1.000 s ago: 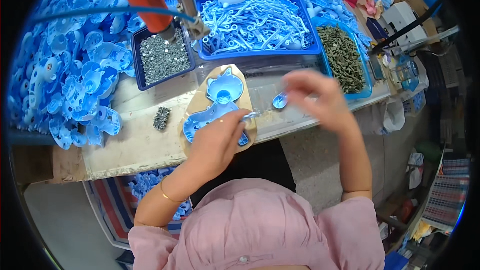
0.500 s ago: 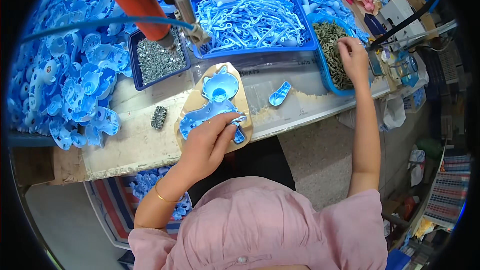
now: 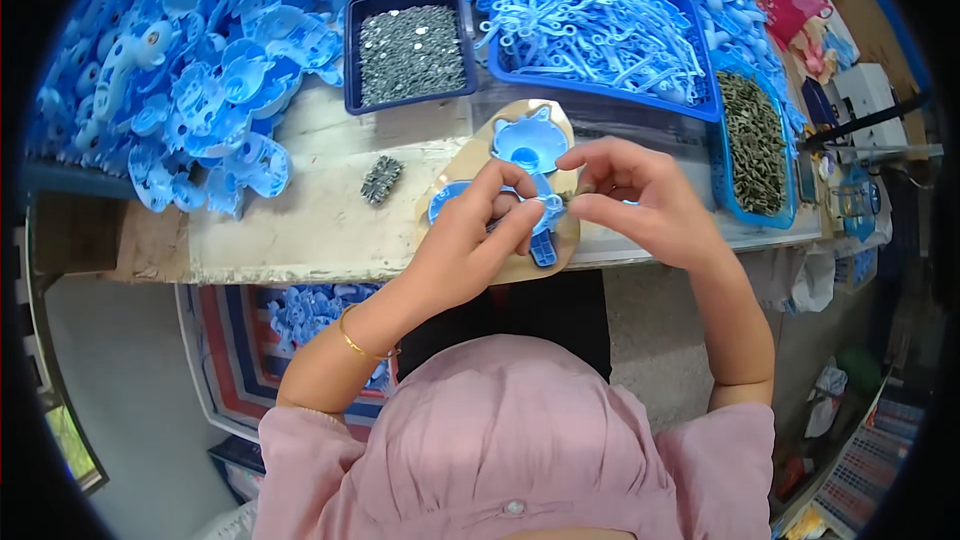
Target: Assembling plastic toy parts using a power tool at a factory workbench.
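Observation:
A tan shaped board (image 3: 478,155) lies on the table with a hollow blue plastic animal shell (image 3: 530,145) set in it. Over this shell my left hand (image 3: 470,235) is closed, its thumb and fingers pinching a small blue plastic part (image 3: 551,208). My right hand (image 3: 655,202) comes from the right, thumb and finger closed on a small olive-coloured metal piece (image 3: 568,196) right beside that blue part. Whether the two pieces touch, I cannot tell. My hands cover much of the shell's lower half.
A dark blue tray (image 3: 468,90) holds silvery small metal parts. Behind the board stands a blue basket (image 3: 610,92) of thin blue plastic pieces; right of it, a lighter blue basket (image 3: 735,212) of olive pieces. Blue shells (image 3: 230,90) pile at left. A dark, ridged small object (image 3: 381,180) lies on the table.
My right hand has come from the basket of olive pieces to my left hand, bringing a small piece. The view has shifted, and the orange hanging tool is out of sight.

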